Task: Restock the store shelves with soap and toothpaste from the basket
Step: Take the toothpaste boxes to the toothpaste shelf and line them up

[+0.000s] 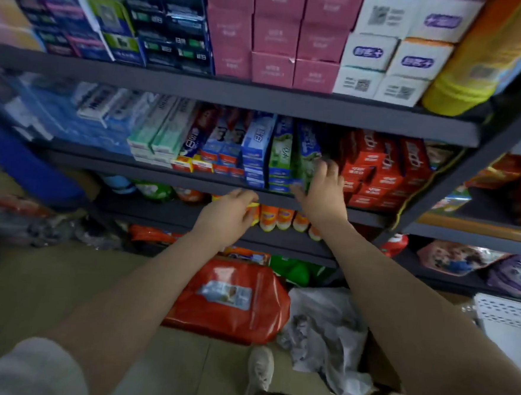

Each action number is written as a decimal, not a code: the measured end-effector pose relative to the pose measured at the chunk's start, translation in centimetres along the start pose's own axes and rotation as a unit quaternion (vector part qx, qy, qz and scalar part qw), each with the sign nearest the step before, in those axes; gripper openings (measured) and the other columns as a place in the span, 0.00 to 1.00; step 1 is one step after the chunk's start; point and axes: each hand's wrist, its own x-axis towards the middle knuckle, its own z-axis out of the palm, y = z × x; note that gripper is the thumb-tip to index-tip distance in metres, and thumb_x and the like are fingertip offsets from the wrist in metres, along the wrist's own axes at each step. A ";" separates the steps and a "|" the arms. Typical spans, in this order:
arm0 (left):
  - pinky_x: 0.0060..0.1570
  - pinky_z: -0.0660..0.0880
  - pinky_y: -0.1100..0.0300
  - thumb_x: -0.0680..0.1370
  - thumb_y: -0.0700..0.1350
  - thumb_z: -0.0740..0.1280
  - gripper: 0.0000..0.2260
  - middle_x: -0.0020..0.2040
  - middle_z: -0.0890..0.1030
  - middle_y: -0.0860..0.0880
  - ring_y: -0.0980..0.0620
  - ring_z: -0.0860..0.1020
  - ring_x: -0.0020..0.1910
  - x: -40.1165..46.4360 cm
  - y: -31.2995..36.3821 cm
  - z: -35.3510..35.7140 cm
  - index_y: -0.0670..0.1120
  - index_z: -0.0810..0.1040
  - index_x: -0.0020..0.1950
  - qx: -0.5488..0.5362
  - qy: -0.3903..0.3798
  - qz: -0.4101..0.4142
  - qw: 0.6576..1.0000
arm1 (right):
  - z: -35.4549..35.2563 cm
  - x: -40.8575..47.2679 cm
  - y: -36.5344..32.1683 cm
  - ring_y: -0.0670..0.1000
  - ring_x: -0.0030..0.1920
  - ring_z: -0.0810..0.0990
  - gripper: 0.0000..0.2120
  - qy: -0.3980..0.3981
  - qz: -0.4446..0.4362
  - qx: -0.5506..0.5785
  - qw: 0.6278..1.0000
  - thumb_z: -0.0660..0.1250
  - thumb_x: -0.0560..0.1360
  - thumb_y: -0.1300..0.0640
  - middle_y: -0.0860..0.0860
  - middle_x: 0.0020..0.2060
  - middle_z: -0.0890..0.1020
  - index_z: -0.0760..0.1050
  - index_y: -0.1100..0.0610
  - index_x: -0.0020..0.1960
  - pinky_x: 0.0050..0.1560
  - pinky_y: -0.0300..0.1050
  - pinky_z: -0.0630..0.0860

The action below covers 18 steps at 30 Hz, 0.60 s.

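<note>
Green-and-blue toothpaste boxes (305,157) are standing on end in the middle shelf (223,185), packed side by side between a blue row and the red boxes (378,171), likely so that the faces read from the aisle. The right hand (322,192) is reaching into that row with fingers spread and fairly straight, pressing against a box front, seemingly nudging it flush; it is gripping nothing that shows. The left hand (228,215) is hovering below the shelf edge with fingers curled around something yellow (254,205), too hidden to name, perhaps the next item waiting. A white perforated basket (507,313) is sitting at the right edge, near the floor, within reach for refills.
</note>
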 end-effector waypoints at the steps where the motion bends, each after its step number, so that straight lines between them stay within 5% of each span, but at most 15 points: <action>1: 0.39 0.77 0.51 0.78 0.46 0.60 0.13 0.60 0.76 0.47 0.45 0.79 0.47 0.8 -0.2 0.1 0.46 0.71 0.63 0.000 -0.006 -0.009 1.000 | 0.4 0.4 0.1 0.63 0.71 0.59 0.36 -0.050 -0.013 -0.019 0.998 0.67 0.73 0.48 0.61 0.73 0.53 0.53 0.61 0.72 0.67 0.55 0.63; 3: 0.40 0.77 0.51 0.79 0.46 0.60 0.13 0.58 0.79 0.46 0.45 0.79 0.49 2.4 -0.6 0.3 0.45 0.71 0.62 -0.007 -0.015 -0.020 1.000 | 0.7 0.7 0.8 0.62 0.72 0.57 0.40 -0.078 -0.051 -0.049 0.994 0.69 0.72 0.48 0.58 0.75 0.47 0.51 0.59 0.74 0.66 0.55 0.65; 9: 0.45 0.78 0.47 0.79 0.45 0.59 0.16 0.55 0.81 0.41 0.41 0.79 0.50 6.0 -0.9 2.1 0.41 0.69 0.65 -0.063 -0.009 -0.047 0.997 | 0.1 3.0 1.5 0.58 0.68 0.63 0.29 -0.016 -0.189 -0.204 0.960 0.65 0.74 0.54 0.56 0.71 0.63 0.60 0.59 0.71 0.63 0.52 0.67; 15: 0.42 0.77 0.47 0.80 0.47 0.57 0.14 0.51 0.82 0.42 0.40 0.80 0.48 7.2 -2.1 4.0 0.41 0.69 0.62 -0.076 0.013 -0.065 0.995 | -0.8 4.6 1.2 0.60 0.67 0.68 0.28 -0.040 -0.130 0.010 0.991 0.68 0.73 0.60 0.60 0.66 0.70 0.63 0.60 0.70 0.65 0.52 0.68; 18: 0.41 0.78 0.47 0.80 0.48 0.57 0.15 0.46 0.83 0.41 0.40 0.81 0.44 7.3 -2.5 4.7 0.43 0.71 0.63 -0.059 0.035 -0.055 0.996 | -1.5 4.6 1.7 0.59 0.67 0.68 0.25 -0.025 -0.153 0.019 0.988 0.67 0.73 0.63 0.59 0.66 0.71 0.67 0.59 0.69 0.66 0.50 0.68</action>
